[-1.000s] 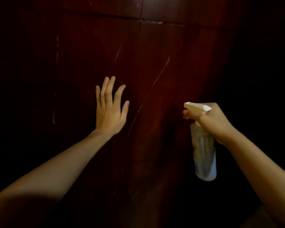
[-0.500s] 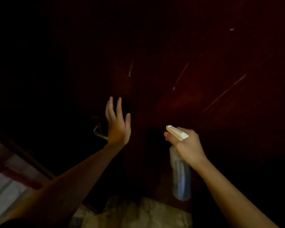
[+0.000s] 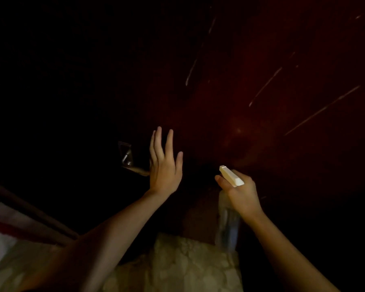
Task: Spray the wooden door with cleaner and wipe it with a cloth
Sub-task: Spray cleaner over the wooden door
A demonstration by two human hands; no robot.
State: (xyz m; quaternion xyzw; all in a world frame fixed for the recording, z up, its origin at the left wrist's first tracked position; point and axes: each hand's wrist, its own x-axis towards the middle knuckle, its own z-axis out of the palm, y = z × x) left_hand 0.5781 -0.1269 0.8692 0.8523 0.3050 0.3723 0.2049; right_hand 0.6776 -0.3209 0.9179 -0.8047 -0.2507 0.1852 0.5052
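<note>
The wooden door [image 3: 261, 123] fills the space ahead of both hands. It is dark red-brown and dimly lit, and is brightest above and to the right of the right hand. Several thin pale scratches [image 3: 263, 86] are seen slanting across it, well above the right hand.

The left hand [image 3: 164, 165] is held up in front of the door with its back to the camera. Its fingers are straight and slightly spread, and nothing is held in it. Whether the palm is pressed against the wood cannot be told. Just to the left of this hand a metal door handle [image 3: 128, 161] is seen, with the end of its lever hidden behind the edge of the hand.

The spray bottle [image 3: 228, 226] is gripped by the right hand [image 3: 240, 192], to the right of the left hand and a little lower. The fingers are curled round the neck, and 1 finger is laid forward under the white spray head [image 3: 231, 175], which is pointed up and to the left, towards the door. The clear body of the bottle hangs blurred below the hand. Whether the trigger is squeezed cannot be told.

Below the 2 forearms a pale, mottled floor [image 3: 177, 266] is seen.
</note>
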